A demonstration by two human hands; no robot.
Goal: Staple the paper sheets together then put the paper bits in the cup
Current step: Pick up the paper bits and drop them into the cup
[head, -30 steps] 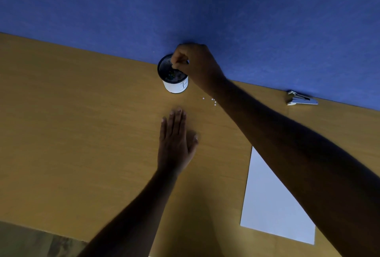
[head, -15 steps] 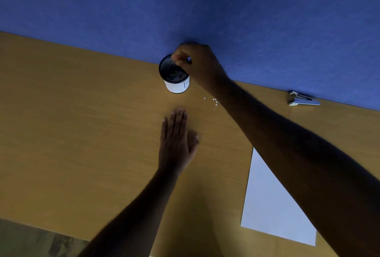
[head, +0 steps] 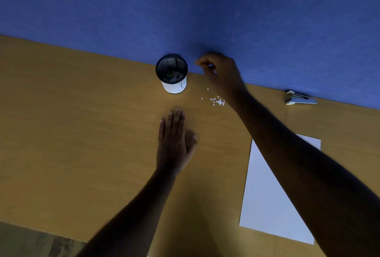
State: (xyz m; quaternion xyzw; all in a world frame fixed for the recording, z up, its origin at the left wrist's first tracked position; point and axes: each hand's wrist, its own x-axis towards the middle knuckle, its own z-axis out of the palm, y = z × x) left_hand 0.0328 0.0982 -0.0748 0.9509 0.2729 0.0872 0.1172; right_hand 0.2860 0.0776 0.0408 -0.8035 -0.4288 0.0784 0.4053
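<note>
Right hand (head: 223,75): has left the cup (head: 172,74) mouth, now just beside it, fingers curled, contents cannot tell; left hand (head: 174,143): flat on desk (head: 82,133); bits (head: 217,100): some in cup, cluster remaining beside it; sheets (head: 265,205), stapler (head: 300,98): set aside.

A tan wood-grain tabletop (head: 82,133) meets a deep blue felt-like partition wall (head: 185,10); darker floor (head: 30,240) shows bottom left.
</note>
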